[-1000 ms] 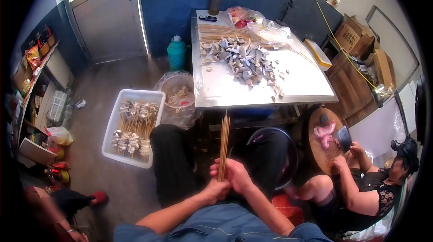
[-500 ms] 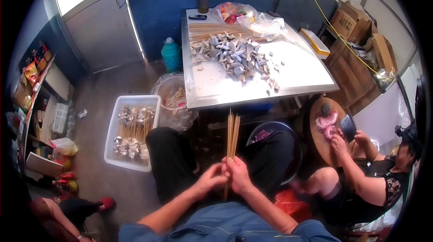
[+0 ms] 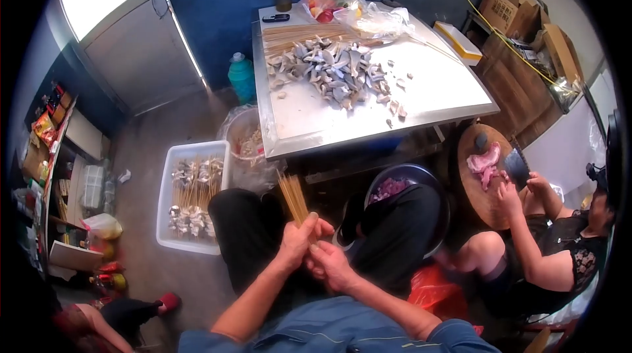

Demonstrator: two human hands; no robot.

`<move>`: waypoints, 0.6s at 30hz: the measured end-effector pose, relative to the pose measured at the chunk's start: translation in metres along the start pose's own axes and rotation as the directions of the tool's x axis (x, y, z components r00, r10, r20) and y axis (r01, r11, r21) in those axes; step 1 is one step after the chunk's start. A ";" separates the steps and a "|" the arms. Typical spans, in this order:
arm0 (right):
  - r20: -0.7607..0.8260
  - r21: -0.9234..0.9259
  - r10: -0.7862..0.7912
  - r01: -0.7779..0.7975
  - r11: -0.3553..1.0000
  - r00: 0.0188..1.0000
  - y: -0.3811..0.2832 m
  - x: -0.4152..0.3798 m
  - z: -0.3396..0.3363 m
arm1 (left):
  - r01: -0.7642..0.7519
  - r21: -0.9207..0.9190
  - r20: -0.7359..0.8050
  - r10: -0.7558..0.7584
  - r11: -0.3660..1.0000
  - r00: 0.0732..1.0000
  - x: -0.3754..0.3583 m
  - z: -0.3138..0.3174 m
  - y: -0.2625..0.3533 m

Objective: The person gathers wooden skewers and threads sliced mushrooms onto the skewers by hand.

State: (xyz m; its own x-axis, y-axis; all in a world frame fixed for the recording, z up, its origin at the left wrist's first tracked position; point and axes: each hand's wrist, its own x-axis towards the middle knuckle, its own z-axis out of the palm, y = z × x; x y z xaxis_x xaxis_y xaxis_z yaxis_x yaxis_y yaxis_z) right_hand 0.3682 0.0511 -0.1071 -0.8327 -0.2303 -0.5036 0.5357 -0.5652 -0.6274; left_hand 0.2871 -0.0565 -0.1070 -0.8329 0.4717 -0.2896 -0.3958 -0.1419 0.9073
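Note:
A bundle of bamboo skewers (image 3: 293, 198) rises from my hands above my lap, tilted to the left with its upper ends fanned slightly apart. My left hand (image 3: 299, 241) is wrapped round the middle of the bundle. Just below and to the right, my right hand (image 3: 331, 266) has its fingers curled in at the lower part of the skewers, where the ends are hidden by the hands. On the table ahead lies a heap of grey mushroom pieces (image 3: 339, 73), with more skewers (image 3: 299, 36) behind it.
A white tray (image 3: 160, 211) of filled skewers sits on the floor at left, near a bagged bucket (image 3: 245, 116). A dark basin (image 3: 442, 218) stands by my right knee. At right a person handles meat (image 3: 486, 159) and a knife (image 3: 517, 167) on a round board (image 3: 471, 205).
The bundle has gone from upright to leaning left. My left hand has moved up round it, while my right hand has slid down to its lower part. The view has shifted slightly.

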 end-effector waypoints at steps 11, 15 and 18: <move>-0.154 0.131 -0.208 0.229 0.965 0.966 -0.009 -0.006 -0.031 | -0.433 0.231 -0.125 0.468 0.871 0.875 0.072 -0.008 0.084; -0.071 0.143 -0.186 0.195 0.970 0.980 0.007 -0.010 -0.039 | -0.532 0.387 -0.094 0.606 0.753 0.790 0.121 0.008 0.130; -0.109 0.147 -0.186 0.201 0.969 0.976 0.002 -0.012 -0.039 | -0.580 0.529 0.014 0.678 0.619 0.735 0.172 0.020 0.147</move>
State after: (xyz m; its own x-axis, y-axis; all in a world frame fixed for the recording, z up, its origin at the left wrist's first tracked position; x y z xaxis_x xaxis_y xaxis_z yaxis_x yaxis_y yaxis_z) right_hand 0.3852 0.0836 -0.1256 -0.8977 -0.0336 -0.4394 0.3309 -0.7099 -0.6218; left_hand 0.0934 0.0210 -0.0177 -0.8752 0.2630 0.4061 0.4431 0.0989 0.8910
